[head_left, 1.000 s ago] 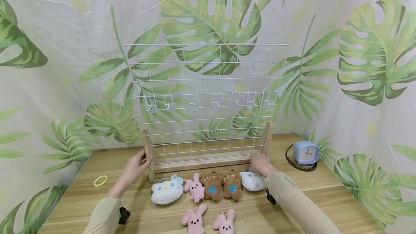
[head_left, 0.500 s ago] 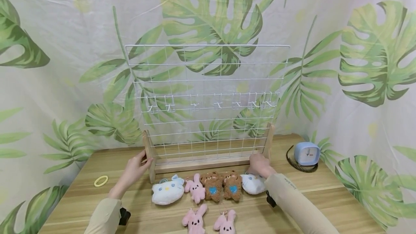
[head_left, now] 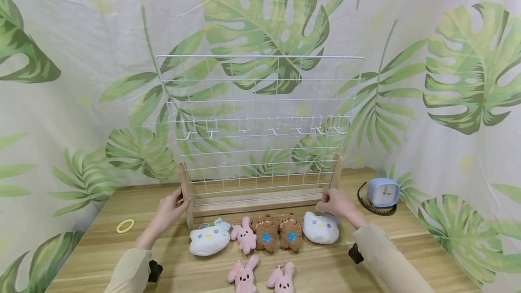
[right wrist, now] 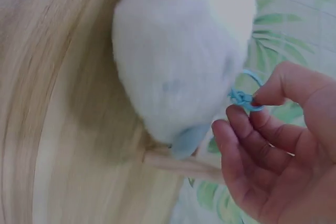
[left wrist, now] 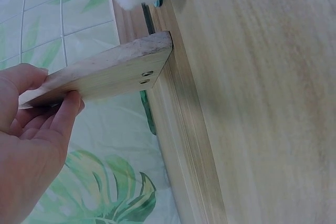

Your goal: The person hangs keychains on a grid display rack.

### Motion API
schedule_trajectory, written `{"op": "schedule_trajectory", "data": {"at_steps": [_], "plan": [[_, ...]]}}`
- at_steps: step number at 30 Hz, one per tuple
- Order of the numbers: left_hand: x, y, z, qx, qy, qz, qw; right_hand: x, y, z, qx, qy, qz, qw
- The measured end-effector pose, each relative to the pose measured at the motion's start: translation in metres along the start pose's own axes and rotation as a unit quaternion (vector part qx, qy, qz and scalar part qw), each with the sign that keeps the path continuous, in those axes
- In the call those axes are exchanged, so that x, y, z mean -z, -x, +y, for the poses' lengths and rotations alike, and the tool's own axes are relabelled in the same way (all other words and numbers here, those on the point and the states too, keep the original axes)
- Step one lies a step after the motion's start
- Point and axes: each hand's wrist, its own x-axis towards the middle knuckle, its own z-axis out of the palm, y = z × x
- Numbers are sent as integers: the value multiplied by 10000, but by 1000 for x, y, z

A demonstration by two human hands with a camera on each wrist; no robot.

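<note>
My left hand (head_left: 164, 214) grips the left wooden upright (left wrist: 110, 66) of a rack; thumb and fingers hold its edges in the left wrist view. A white wire grid (head_left: 256, 153) with several hooks rises from this rack. My right hand (head_left: 339, 205) is by the rack's right foot, above a white plush keychain (head_left: 320, 228) with blue eyes. In the right wrist view, thumb and fingers pinch its light blue cord loop (right wrist: 244, 98). The plush body (right wrist: 178, 51) hangs beside my fingers, and whether it touches the table is unclear.
Along the rack's front lie another white plush (head_left: 209, 238), a pink bunny (head_left: 245, 235) and two brown bears (head_left: 265, 233). More pink bunnies (head_left: 244, 277) lie nearer. A yellow ring (head_left: 125, 226) is at left; a blue clock (head_left: 383, 191) with a black coil stands right.
My right hand has shifted right and slightly up, and the right white plush has moved a little with it, showing its whole face. My left hand stays on the upright.
</note>
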Motion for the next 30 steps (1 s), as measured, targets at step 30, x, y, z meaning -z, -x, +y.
{"op": "schedule_trajectory", "data": {"at_steps": [30], "plan": [[1,0,3,0,-28,-83,10000,91,30,-34,606,-967,1529,9816]]}}
